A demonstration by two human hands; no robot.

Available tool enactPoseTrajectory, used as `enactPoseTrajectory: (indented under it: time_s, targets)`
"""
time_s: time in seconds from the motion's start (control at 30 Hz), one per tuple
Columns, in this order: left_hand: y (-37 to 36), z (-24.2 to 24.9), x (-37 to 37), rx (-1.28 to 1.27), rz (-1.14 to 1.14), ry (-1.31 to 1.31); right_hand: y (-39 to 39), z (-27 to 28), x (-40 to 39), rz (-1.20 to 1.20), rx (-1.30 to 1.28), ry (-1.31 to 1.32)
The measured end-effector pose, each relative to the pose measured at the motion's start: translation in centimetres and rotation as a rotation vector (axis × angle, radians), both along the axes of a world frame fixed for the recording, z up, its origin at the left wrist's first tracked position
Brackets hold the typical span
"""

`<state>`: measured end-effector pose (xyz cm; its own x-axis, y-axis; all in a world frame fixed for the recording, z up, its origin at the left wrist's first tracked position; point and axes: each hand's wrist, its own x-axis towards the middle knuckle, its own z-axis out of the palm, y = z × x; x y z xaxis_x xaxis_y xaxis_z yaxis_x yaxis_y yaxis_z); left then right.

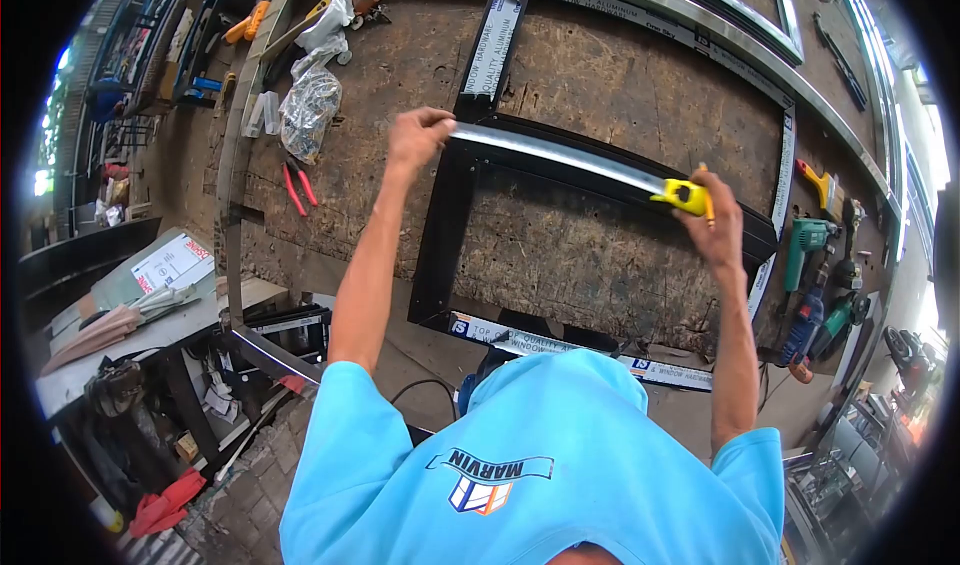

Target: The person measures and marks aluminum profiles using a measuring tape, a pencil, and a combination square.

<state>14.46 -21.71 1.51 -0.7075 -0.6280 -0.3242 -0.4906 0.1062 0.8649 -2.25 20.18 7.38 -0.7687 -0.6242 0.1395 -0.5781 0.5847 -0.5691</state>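
My right hand (716, 223) is closed around a yellow tape measure (686, 197). A thin orange-yellow stick, perhaps a pencil, shows along its fingers. The metal blade (560, 152) is pulled out and runs left along a black bar of a window frame (433, 255). At the blade's far end, my left hand (418, 143) pinches the tip near the frame's corner. The frame lies flat on a worn wooden workbench (560, 250), and printed protective film (500, 40) covers several of its bars.
Red-handled pliers (299, 187) and a crumpled clear plastic bag (312, 110) lie left of the frame. To the right are a brush (822, 187), a green power drill (806, 250) and other power tools. Metal bars (660, 0) cross the bench's far side.
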Motion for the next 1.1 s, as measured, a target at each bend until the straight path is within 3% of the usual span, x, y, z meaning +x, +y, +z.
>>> enactPoseTrajectory:
  time_s: [0.03, 0.1, 0.23, 0.77, 0.8, 0.9, 1.03, 1.1]
  targets:
    - [-1.8, -1.4, 0.0, -0.171, -0.014, -0.053, 1.4, -0.3, -1.1, -0.042, 0.044, -0.015]
    - [-2.5, -1.3, -0.8, -0.268, -0.024, -0.170, 3.7, -0.4, -2.8, -0.063, 0.094, -0.056]
    - [-2.1, -1.8, -1.8, -0.303, -0.101, -0.263, 5.2, -1.2, -3.8, -0.037, 0.123, -0.075]
    - [-0.9, -1.6, -2.1, -0.212, -0.061, -0.271, 4.5, -3.9, -3.5, -0.063, 0.155, -0.107]
    - [-0.3, -1.7, -2.1, -0.409, -0.061, -0.256, 4.5, -4.0, -3.4, -0.063, 0.151, -0.108]
    - [4.2, -0.9, -3.2, -0.982, -0.113, 0.015, 4.5, -4.2, -3.5, -0.050, 0.148, -0.074]
    - [17.9, -0.7, -5.7, -0.739, -0.525, 0.326, 4.3, -4.3, -3.6, -0.019, 0.127, -0.043]
    - [24.2, -2.6, -7.3, -0.910, -0.616, 0.398, 4.4, -4.3, -3.5, -0.041, 0.146, -0.072]
